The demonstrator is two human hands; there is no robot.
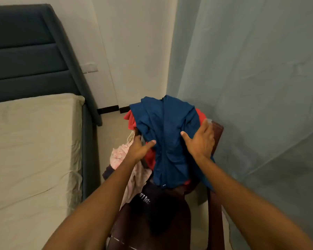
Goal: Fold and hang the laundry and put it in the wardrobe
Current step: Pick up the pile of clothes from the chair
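Observation:
A heap of laundry lies on a dark brown chair [217, 130]. On top is a crumpled blue garment [166, 134], with red cloth [132, 120] under it, a pale pink garment [121, 156] on the left and a dark garment with white print [148, 197] in front. My left hand [140, 147] reaches into the left side of the heap; its thumb lies on the blue garment and its fingers are hidden in the cloth. My right hand [201, 139] lies flat on the right side of the blue garment with straight fingers.
A bed with a cream sheet [31, 150] and a dark teal padded headboard [25, 56] stands at the left. A pale blue curtain [251, 78] hangs at the right, behind the chair. White wall [134, 51] and a strip of floor lie between them.

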